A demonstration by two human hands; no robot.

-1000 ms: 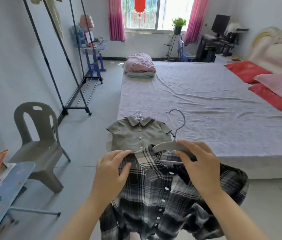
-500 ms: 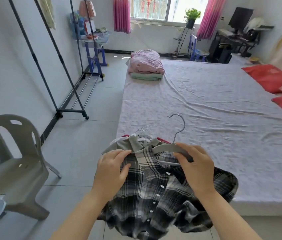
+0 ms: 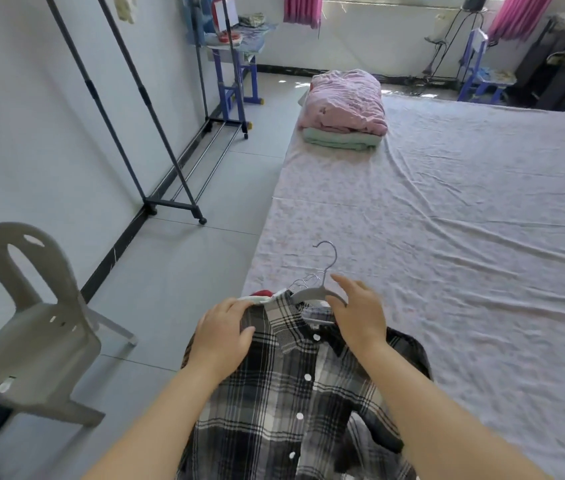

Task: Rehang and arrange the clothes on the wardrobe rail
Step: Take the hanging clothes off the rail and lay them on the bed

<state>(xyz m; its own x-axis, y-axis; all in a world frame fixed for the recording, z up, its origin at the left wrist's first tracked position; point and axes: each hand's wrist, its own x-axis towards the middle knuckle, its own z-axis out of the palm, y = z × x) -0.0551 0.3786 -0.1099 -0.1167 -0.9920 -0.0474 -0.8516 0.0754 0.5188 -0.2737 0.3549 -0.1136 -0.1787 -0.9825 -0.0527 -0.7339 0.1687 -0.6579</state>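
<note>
A black-and-white plaid shirt point(image 3: 295, 393) hangs in front of me over the bed's near corner. My left hand point(image 3: 222, 336) grips its left shoulder by the collar. My right hand point(image 3: 359, 311) holds the grey hanger point(image 3: 312, 292) inside the collar, its metal hook pointing up. Under the shirt lie other clothes on hangers; only a white and red edge point(image 3: 262, 295) and several wire hooks point(image 3: 305, 282) show. The dark clothes rack point(image 3: 156, 133) stands against the left wall, its top rail out of frame.
The bed point(image 3: 447, 237) fills the right side, with a folded pink and green bedding pile point(image 3: 343, 112) at its far end. A grey plastic chair point(image 3: 31, 327) stands at lower left. A blue shelf table point(image 3: 236, 60) sits beyond the rack.
My view has tilted down and moved closer to the bed. The plaid shirt now covers the grey shirt that showed behind it. Both hands keep their hold.
</note>
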